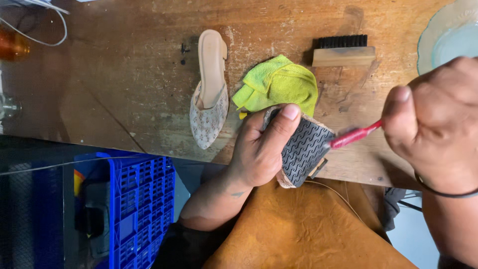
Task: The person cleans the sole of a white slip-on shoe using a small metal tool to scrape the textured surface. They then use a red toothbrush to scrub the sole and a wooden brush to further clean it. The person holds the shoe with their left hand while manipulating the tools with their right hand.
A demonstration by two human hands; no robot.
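Sole-cleaning step. The left hand gripped a shoe sole-up at the table edge, thumb across its toe. The right hand, fingers pinched on a red-handled tool, probably a small brush, touched its tip to the tread. Next move likely needs short strokes along the grooves. A matching shoe lay farther left on the table.

We are seeing a worn wooden table carrying a beige lace shoe, a yellow-green cloth, a wooden brush and a glass dish
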